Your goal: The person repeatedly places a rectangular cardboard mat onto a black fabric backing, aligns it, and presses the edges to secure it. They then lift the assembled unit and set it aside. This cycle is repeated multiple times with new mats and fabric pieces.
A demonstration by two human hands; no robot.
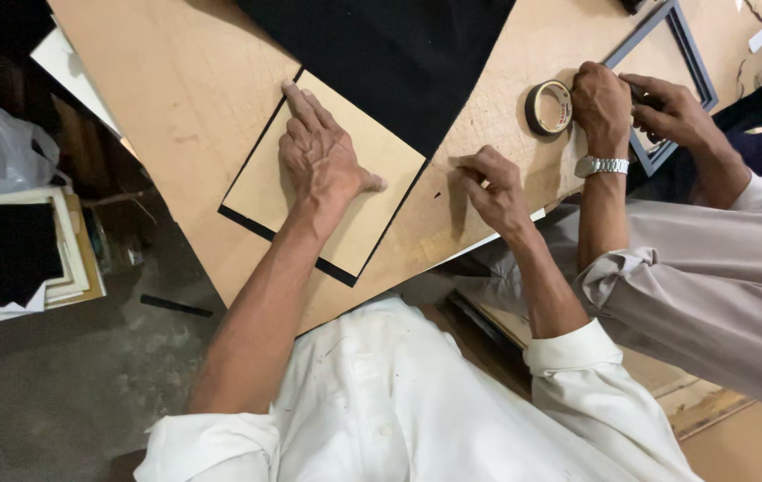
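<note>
A white shirt (381,402) is nearest; the left hand (323,161) is pressed flat, open, on the tan board (372,214), the right hand (492,187), curled and empty, just beside it on the counter (175,80).

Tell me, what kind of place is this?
Probably a picture-framing workshop. A dark frame and a tape roll lie on a scored worktable, and the left hand presses a backing board onto black cloth.

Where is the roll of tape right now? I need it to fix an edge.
In the head view, the roll of tape stands on edge on the brown worktable, upper right, touching a co-worker's hand beside the dark frame.
</note>
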